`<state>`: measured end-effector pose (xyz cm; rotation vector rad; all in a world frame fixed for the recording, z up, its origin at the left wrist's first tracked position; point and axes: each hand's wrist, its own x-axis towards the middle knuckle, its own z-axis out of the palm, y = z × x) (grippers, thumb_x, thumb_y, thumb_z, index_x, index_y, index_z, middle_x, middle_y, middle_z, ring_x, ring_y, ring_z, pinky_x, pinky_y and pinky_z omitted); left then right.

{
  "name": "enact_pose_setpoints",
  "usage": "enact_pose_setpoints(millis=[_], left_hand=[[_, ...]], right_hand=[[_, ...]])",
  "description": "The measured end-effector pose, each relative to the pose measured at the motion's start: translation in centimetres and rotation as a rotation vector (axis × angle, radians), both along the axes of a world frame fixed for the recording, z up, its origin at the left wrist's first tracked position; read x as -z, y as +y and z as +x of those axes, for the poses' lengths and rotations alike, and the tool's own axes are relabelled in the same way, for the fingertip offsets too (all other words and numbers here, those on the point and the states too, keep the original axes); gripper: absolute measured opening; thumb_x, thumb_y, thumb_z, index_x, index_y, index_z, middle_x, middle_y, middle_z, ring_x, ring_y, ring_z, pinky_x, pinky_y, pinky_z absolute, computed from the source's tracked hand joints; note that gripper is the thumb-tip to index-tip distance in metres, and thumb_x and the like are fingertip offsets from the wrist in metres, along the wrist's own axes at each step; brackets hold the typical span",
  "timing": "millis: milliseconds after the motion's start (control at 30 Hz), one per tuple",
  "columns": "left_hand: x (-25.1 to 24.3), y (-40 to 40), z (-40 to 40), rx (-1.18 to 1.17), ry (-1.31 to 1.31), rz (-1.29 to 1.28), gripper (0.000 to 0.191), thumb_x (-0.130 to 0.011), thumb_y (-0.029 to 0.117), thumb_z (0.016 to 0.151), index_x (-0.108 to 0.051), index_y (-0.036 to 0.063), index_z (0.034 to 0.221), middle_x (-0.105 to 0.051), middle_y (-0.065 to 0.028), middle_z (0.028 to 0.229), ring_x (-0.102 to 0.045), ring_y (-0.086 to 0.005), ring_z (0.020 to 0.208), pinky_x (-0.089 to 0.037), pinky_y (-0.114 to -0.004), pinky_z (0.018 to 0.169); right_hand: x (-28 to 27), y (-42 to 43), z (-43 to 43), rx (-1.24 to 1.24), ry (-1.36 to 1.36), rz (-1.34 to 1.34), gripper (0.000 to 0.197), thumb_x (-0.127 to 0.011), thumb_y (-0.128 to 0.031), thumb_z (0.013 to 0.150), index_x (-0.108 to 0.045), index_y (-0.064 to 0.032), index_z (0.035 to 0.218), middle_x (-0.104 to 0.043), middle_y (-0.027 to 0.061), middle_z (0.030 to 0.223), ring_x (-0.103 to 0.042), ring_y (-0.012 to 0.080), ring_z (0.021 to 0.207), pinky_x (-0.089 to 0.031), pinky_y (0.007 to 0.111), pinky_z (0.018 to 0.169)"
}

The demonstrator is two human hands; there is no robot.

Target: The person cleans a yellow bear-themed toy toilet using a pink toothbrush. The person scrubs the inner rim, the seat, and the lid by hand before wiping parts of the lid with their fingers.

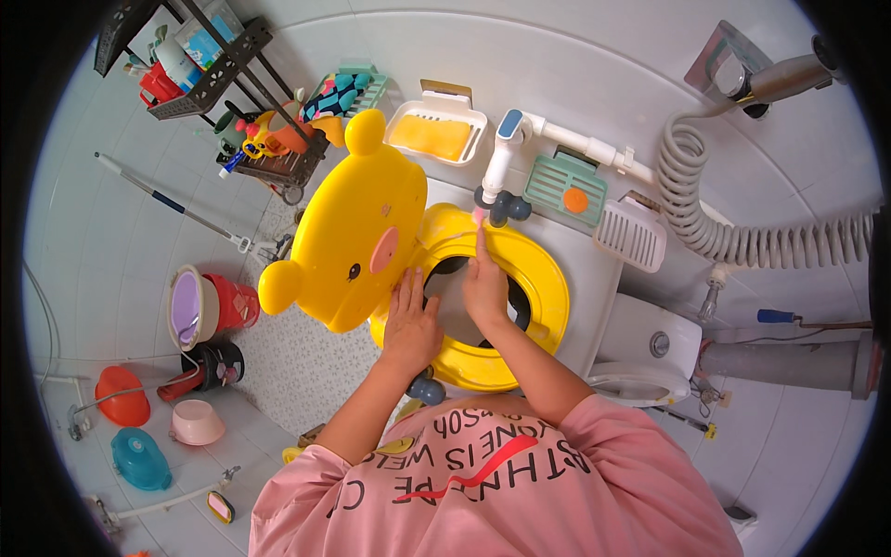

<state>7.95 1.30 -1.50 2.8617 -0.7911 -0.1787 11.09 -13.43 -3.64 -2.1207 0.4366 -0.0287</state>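
Observation:
A yellow plastic child's potty (546, 278) sits before me on a white surface, its round opening showing a dark rim inside. Its animal-face lid (355, 202), with a pink snout and round ears, stands raised on the left. Against the lid's lower edge, beside the seat, my left hand (414, 324) lies with fingers extended, holding nothing. My right hand (486, 289) reaches over the opening and grips a small pink brush (479, 214), index finger stretched along it. The brush's tip is at the back of the seat; most of its handle is hidden by the hand.
Behind the potty, a white pipe (495, 170) comes down beside soap dishes (438, 132). A coiled grey hose (679, 160) hangs on the right, above a white toilet (647, 341). Left are a dark shelf rack (209, 90), a mop (167, 202), and buckets (233, 303) and basins (139, 456).

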Motion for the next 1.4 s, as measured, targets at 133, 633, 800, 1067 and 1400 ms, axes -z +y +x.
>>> enact_pose_setpoints(millis=[133,633,800,1067,1400], left_hand=[[-0.1,-0.3,0.1,0.009,-0.004,-0.048,0.041,-0.061,0.012,0.072,-0.057,-0.0021,0.11,-0.027,-0.0308,0.146,-0.019,-0.0432,0.14,-0.018,-0.051,0.113],[0.2,-0.1,0.2,0.015,-0.036,-0.069,0.034,-0.06,0.012,0.072,-0.058,-0.0027,0.103,-0.031,-0.0319,0.143,-0.023,-0.0439,0.138,-0.02,-0.053,0.112],[0.2,0.0,0.1,0.015,-0.032,-0.013,0.041,-0.066,0.013,0.07,-0.057,-0.0001,0.107,-0.029,-0.0306,0.145,-0.021,-0.0445,0.139,-0.02,-0.053,0.112],[0.1,0.0,0.1,0.003,-0.018,-0.044,0.035,-0.061,0.012,0.072,-0.058,-0.0023,0.104,-0.029,-0.0312,0.145,-0.02,-0.0431,0.139,-0.019,-0.052,0.112],[0.5,-0.1,0.2,0.03,-0.029,0.012,0.046,-0.071,0.016,0.07,-0.054,0.0016,0.11,-0.025,-0.0298,0.147,-0.019,-0.0451,0.139,-0.018,-0.053,0.113]], right_hand=[[-0.2,0.8,1.7,-0.123,-0.019,0.052,0.062,-0.045,-0.007,0.09,-0.027,-0.0209,0.148,-0.061,0.0293,0.09,-0.061,0.044,0.082,-0.048,0.047,0.073],[-0.9,-1.3,4.1,-0.193,-0.001,0.029,0.056,-0.043,-0.008,0.09,-0.038,-0.0224,0.144,-0.062,0.0287,0.099,-0.063,0.0404,0.084,-0.049,0.042,0.075],[0.3,-4.3,5.0,-0.167,0.104,-0.012,0.057,-0.039,-0.007,0.091,-0.039,-0.0325,0.143,-0.059,0.0189,0.078,-0.055,0.0241,0.05,-0.046,0.037,0.048],[-5.1,-2.3,5.8,-0.301,0.317,0.255,0.06,-0.041,-0.006,0.089,-0.038,-0.0316,0.144,-0.059,0.0175,0.083,-0.053,0.0303,0.063,-0.045,0.039,0.056],[-2.1,-2.7,5.1,-0.291,0.039,0.145,0.056,-0.041,-0.008,0.096,-0.038,-0.0407,0.142,-0.043,0.0025,0.062,-0.03,0.0105,0.043,-0.031,0.029,0.038]])
